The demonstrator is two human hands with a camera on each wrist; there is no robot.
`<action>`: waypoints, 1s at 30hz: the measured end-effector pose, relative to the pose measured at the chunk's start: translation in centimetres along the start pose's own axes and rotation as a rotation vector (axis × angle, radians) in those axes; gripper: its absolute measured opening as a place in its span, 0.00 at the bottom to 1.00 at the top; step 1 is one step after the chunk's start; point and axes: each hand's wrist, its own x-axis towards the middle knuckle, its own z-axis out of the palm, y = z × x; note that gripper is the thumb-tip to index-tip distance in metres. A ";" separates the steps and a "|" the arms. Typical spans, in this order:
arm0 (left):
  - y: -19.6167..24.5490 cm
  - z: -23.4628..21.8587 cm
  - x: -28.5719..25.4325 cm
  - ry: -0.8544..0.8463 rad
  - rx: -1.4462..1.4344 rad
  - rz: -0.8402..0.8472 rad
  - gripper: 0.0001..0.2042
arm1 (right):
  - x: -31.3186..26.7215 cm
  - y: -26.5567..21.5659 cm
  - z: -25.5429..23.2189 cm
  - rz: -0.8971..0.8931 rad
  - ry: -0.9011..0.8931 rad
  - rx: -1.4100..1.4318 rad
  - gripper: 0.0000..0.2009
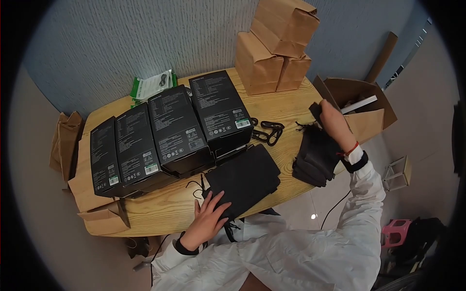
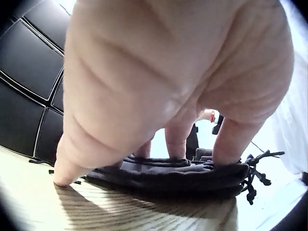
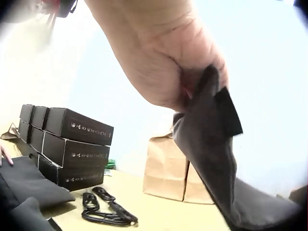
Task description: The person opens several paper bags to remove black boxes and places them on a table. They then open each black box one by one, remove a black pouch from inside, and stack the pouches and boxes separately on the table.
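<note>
My left hand [image 1: 208,220] rests with spread fingers on the near edge of a flat stack of black cloth drawstring pouches [image 1: 250,174]. In the left wrist view, its fingertips press the layered stack [image 2: 168,180], and one touches the wood beside it. Toward the right, my right hand [image 1: 336,125] grips the end of a dark cloth pouch [image 3: 207,139], which hangs down from the fingers in the right wrist view. Below that hand lies a second pile of black pouches [image 1: 314,162], at the table's right edge.
Black printed boxes [image 1: 170,126] stand in a row on the wooden table [image 1: 160,213], stacked in layers. Coiled black cables [image 1: 269,132] lie beside them. Brown paper bags [image 1: 272,53] are piled at the back, and an open carton [image 1: 369,114] stands past the right edge.
</note>
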 end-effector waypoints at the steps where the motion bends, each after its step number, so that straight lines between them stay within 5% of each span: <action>1: 0.0 -0.1 0.0 -0.001 0.000 0.002 0.22 | 0.6 0.4 -1.4 -0.045 0.090 0.018 0.10; 6: 0.0 -0.2 0.2 -0.008 0.019 0.015 0.22 | 3.2 -3.1 -8.8 -0.275 0.436 -0.064 0.07; 12: 0.0 -0.2 0.4 0.011 0.047 0.051 0.22 | 5.6 -5.8 -9.4 -0.323 0.528 0.137 0.06; 19: -0.3 -0.1 0.3 0.055 -0.027 0.130 0.22 | 6.9 -8.5 -7.6 -0.263 0.308 0.507 0.04; 23: -0.2 -0.4 0.6 0.058 -0.008 0.133 0.23 | 7.8 -9.0 -8.2 -0.190 0.472 0.532 0.05; 25: -0.2 -0.4 0.5 0.061 0.016 0.143 0.22 | 7.5 -8.8 -6.3 -0.292 0.258 0.559 0.06; 30: -0.2 -0.2 0.5 0.072 -0.006 0.147 0.22 | 7.1 -9.0 -8.3 -0.118 0.450 0.611 0.05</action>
